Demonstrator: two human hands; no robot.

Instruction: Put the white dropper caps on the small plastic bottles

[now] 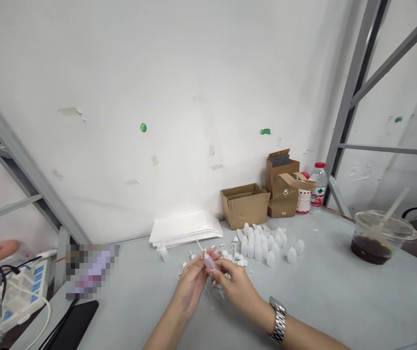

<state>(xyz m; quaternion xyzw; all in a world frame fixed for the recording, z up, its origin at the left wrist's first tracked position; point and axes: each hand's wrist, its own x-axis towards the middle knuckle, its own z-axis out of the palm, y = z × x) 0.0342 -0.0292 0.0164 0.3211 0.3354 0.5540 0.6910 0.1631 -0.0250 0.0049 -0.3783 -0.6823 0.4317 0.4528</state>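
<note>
Near the middle of the table, both hands meet around a small translucent plastic tube (210, 262), held tilted. A thin white stick (199, 244) points up from its top end; whether it is joined to the tube I cannot tell. The fingers of my left hand (192, 282) close on the tube's upper part. My right hand (235, 282) pinches its lower end between thumb and fingers, and a metal-banded watch (278, 318) sits on that wrist. Around and behind the hands lie loose small white plastic pieces (242, 261), partly hidden by the fingers.
Several white capped pieces (261, 245) stand grouped before an open cardboard box (246, 209). A stack of white sheets (184, 228) lies by the wall. A brown paper bag (283, 194), bottle (318, 187), drink cup (374, 243), and black phone-like slab (75, 323) flank the work.
</note>
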